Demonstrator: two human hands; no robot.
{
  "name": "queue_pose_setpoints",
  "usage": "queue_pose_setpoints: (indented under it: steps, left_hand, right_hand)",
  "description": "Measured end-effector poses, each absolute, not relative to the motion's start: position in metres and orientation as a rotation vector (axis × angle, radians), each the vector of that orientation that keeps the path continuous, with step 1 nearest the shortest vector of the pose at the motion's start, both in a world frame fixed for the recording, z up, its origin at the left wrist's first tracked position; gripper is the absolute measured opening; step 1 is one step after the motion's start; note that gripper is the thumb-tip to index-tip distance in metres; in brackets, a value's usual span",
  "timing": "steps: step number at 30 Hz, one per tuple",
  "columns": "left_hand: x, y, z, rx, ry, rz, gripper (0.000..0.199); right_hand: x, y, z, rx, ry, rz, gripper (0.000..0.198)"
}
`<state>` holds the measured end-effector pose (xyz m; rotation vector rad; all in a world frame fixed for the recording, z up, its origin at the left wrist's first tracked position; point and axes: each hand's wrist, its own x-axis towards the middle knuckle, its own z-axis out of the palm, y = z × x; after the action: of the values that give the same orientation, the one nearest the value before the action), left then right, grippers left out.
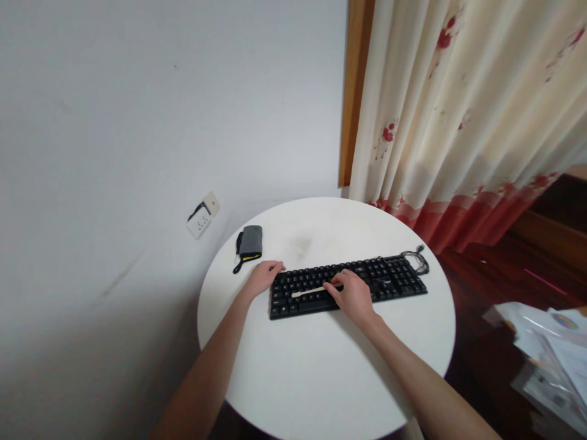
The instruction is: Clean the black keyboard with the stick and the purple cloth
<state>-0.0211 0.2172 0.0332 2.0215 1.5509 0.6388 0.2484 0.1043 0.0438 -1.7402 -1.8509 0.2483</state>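
Note:
A black keyboard (305, 304) lies slightly slanted across a round white table (293, 366). At its upper left corner, my left hand (263, 276) is closed on the edge, steadying it with the fingers along the top side. My right hand (353, 294) is over the middle of the keys, pinching a slim, pale toothbrush-like stick (308, 291). The stick points left, its slightly wider end low over the left-hand keys; whether it touches them I cannot tell. Part of the stick and several keys are hidden under my right hand.
A grey folded pouch (251, 241) with a black loop lies at the table's left. The keyboard's coiled cable (416, 261) rests at the right. Behind are a wall with a socket (199, 223) and a floral curtain (426, 122). Plastic bags and papers (550, 342) lie to the right.

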Motion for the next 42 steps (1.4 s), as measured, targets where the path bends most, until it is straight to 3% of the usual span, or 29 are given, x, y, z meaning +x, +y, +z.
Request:
queue_pose_setpoints:
  steps: [42]
  left_hand:
    - [-0.022, 0.220, 0.031, 2.025, 1.552, 0.626, 0.049]
  right_hand:
    - [0.254, 0.107, 0.046, -1.749, -1.803, 0.295, 0.022]
